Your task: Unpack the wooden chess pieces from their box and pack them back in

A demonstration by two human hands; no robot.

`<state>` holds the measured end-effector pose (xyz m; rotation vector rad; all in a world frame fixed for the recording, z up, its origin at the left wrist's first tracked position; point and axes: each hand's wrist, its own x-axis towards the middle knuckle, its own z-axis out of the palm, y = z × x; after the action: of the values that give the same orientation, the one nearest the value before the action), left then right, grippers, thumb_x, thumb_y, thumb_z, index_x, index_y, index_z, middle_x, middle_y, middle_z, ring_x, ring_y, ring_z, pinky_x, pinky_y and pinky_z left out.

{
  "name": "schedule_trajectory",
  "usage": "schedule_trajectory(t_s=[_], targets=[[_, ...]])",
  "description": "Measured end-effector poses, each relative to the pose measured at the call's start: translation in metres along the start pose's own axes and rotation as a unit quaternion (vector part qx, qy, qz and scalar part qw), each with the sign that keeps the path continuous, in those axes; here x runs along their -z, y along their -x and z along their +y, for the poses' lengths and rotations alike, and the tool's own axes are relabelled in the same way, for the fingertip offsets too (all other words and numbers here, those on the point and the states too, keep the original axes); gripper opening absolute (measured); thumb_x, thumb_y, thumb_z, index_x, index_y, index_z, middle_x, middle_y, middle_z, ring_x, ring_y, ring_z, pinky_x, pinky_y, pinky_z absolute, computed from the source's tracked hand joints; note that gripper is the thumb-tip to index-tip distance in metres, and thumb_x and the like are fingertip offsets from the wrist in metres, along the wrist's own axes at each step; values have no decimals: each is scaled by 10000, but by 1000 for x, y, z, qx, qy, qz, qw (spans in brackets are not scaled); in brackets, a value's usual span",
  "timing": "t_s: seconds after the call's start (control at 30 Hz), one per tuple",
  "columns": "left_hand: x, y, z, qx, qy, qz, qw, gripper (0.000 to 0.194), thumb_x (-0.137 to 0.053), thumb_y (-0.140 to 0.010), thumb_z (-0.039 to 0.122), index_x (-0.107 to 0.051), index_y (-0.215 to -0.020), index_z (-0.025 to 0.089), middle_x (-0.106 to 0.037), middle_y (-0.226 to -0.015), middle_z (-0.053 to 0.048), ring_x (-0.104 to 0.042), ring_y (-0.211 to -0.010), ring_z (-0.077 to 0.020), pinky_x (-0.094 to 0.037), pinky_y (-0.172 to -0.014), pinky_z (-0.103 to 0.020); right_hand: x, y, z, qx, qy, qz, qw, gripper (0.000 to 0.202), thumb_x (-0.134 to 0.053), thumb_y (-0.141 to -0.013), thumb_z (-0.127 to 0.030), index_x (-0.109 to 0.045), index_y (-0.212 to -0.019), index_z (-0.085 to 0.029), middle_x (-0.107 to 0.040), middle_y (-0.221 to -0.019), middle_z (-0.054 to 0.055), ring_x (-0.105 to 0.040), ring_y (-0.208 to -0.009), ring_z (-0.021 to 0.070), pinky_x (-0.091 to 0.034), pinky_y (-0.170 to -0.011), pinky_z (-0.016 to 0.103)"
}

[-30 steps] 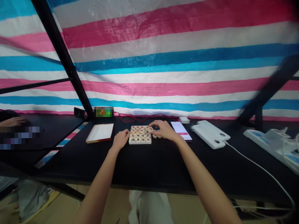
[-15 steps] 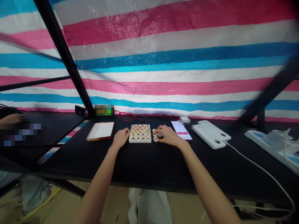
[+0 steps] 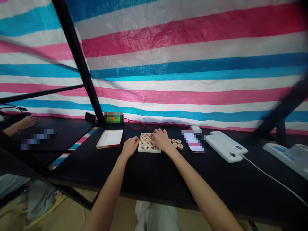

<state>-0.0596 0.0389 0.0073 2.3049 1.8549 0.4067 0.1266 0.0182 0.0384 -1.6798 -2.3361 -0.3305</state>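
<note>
A white square box (image 3: pixel 149 151) holds rows of round xiangqi pieces with red and black characters. My right hand (image 3: pixel 160 140) is over the right part of the box, fingers bent down onto the pieces there; whatever its fingertips hold is hidden. Against the left side of the box rests my left hand (image 3: pixel 130 147), its fingers curled together, and what is between them cannot be made out. Several loose round pieces (image 3: pixel 178 145) with red characters lie on the black table (image 3: pixel 154 173), just right of my right hand.
Left of my left hand lies a shallow box lid (image 3: pixel 110 138). To the right are a phone (image 3: pixel 194 141), a white device (image 3: pixel 226 146) with a cable, and a power strip (image 3: pixel 284 157). At the far left, another person's hand (image 3: pixel 26 122) is over the neighbouring table.
My right hand has moved left from the loose pieces to over the box, and more loose pieces show on the table. The whole view has shifted slightly.
</note>
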Motion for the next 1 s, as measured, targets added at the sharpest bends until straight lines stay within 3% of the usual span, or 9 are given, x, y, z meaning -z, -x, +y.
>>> schedule_trajectory(t_s=[0.17, 0.4, 0.6, 0.67, 0.8, 1.0], targets=[[1, 0, 1, -9, 2, -2, 1000, 334, -280, -848, 398, -560, -888, 221, -632, -828, -33, -576, -766, -172, -345, -589, -223, -4, 1, 4, 4, 15, -8, 1000, 174, -528, -759, -325, -581, -884, -216, -536, -943, 64, -413, -928, 213, -261, -747, 335], [-1, -1, -3, -11, 6, 1, 1000, 353, -274, -848, 418, -565, -882, 221, -631, -832, -40, -572, -778, -167, -349, -616, -225, 2, 8, 19, -13, -24, -46, 999, 210, -558, -732, -395, -604, -859, -235, -537, -941, 51, -423, -913, 209, -265, -736, 329], [-3, -2, -4, -17, 6, 4, 1000, 352, -275, -847, 421, -562, -895, 224, -634, -822, -40, -570, -771, -165, -352, -616, -222, 40, 24, 50, -54, -95, 1, 994, 254, -546, -715, -460, -605, -861, -261, -567, -923, 20, -460, -895, 195, -291, -700, 301], [-3, -2, -3, -15, 9, 2, 1000, 342, -279, -848, 410, -564, -892, 225, -637, -826, -39, -570, -776, -166, -355, -623, -223, 51, 36, 67, -62, -120, -41, 990, 261, -580, -681, -445, -601, -870, -267, -584, -898, 2, -493, -848, 178, -307, -664, 273], [-1, -2, -2, -11, 10, -4, 1000, 336, -282, -847, 400, -567, -895, 227, -636, -841, -38, -570, -776, -167, -356, -626, -226, 54, 55, 85, -88, -163, -192, 964, 284, -618, -631, -383, -597, -886, -258, -621, -824, -22, -545, -705, 136, -309, -554, 224], [0, -2, -2, -4, 10, -3, 1000, 333, -295, -841, 414, -567, -887, 229, -635, -833, -31, -571, -771, -164, -345, -600, -215, 46, 55, 66, -91, -114, -218, 965, 252, -614, -613, -352, -597, -851, -270, -639, -833, -31, -565, -746, 155, -285, -515, 221]])
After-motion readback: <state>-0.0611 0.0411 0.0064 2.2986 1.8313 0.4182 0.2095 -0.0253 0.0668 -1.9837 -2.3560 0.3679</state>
